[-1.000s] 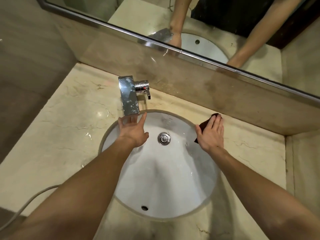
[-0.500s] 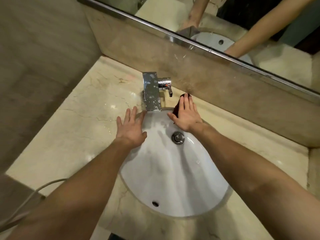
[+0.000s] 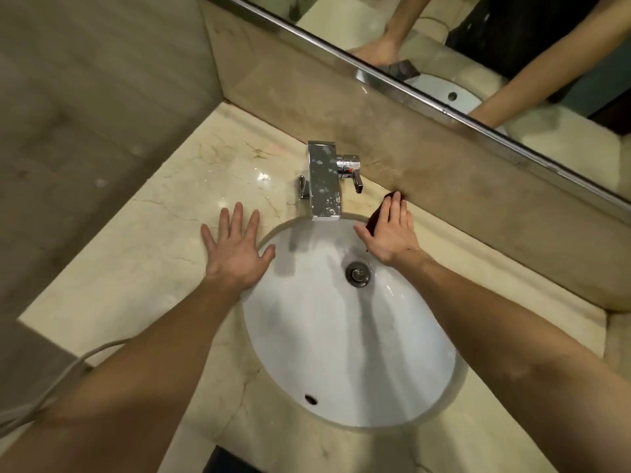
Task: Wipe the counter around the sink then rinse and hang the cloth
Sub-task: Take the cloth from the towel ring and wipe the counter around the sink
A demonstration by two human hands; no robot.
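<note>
A dark brown cloth lies on the marble counter behind the white oval sink, just right of the chrome tap. My right hand presses flat on the cloth, fingers pointing at the backsplash; most of the cloth is hidden under the palm. My left hand rests flat with spread fingers on the counter at the sink's left rim, holding nothing.
A marble backsplash with a mirror above it runs along the back. A wall closes the left side. The tap's lever sticks out to the right. A pale cable hangs off the counter's front left edge.
My right hand slid the cloth leftward along the back rim of the sink, from the right side to beside the tap. My left hand moved from the basin's edge out onto the counter.
</note>
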